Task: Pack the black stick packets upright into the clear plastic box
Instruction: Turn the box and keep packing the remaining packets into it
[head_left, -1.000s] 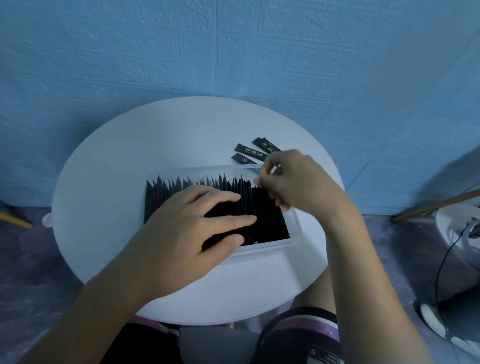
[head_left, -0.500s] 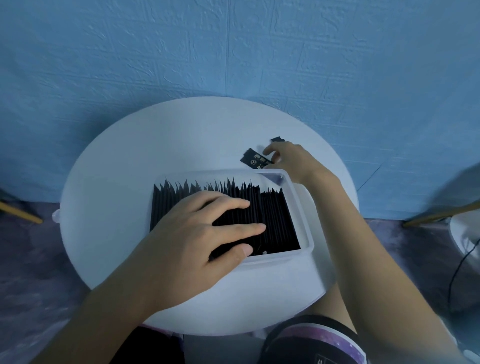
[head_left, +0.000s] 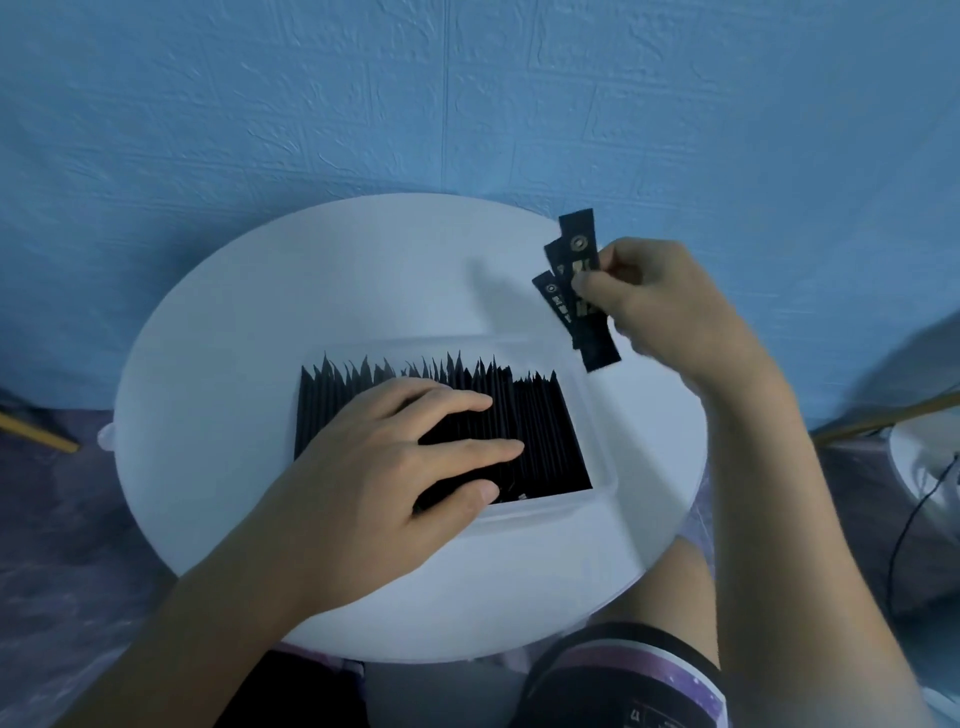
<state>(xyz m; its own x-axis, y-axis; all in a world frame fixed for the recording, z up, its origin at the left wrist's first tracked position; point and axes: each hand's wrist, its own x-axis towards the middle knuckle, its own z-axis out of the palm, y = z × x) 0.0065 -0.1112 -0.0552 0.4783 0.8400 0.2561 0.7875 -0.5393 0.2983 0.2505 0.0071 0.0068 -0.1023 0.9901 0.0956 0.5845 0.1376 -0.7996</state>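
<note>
A clear plastic box (head_left: 602, 415) sits in the middle of the round white table (head_left: 218, 332), filled with a tight row of black stick packets (head_left: 540, 415) standing on edge. My left hand (head_left: 384, 467) lies flat on top of the packed row, fingers spread and pressing the packets toward the left. My right hand (head_left: 649, 306) hovers above the box's far right corner, pinching three loose black stick packets (head_left: 566, 296) fanned out, off the table. A narrow gap shows at the box's right end.
A blue textured wall stands right behind the table. A white fan base with a black cable (head_left: 930, 478) is on the floor at the right. My knees (head_left: 623, 675) are under the table's near edge.
My right hand left the box, reached to the loose packets on the table behind it, grasped all three and lifted them. My left hand stayed pressed on the packed row.
</note>
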